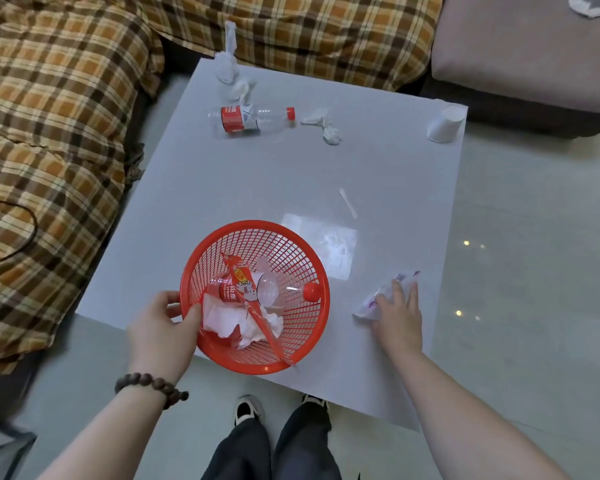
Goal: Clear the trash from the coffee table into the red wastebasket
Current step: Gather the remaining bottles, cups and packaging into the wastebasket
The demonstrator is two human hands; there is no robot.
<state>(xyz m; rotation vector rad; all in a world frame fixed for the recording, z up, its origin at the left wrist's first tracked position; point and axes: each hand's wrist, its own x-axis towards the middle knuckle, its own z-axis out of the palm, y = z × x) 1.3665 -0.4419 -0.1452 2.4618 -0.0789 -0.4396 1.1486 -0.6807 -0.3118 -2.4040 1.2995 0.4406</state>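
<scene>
Grey table (222, 188): right hand (397, 317), fingers spread, lies on the packet (378, 299), long axis 1–7 o'clock; left hand (160, 327) grips the basket (257, 367) at 9 o'clock.

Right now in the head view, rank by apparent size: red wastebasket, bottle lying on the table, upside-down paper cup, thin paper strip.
1. Red wastebasket, though it sits nearest the camera.
2. Bottle lying on the table.
3. Upside-down paper cup.
4. Thin paper strip, the least area, though about as long as the cup is tall.
</scene>
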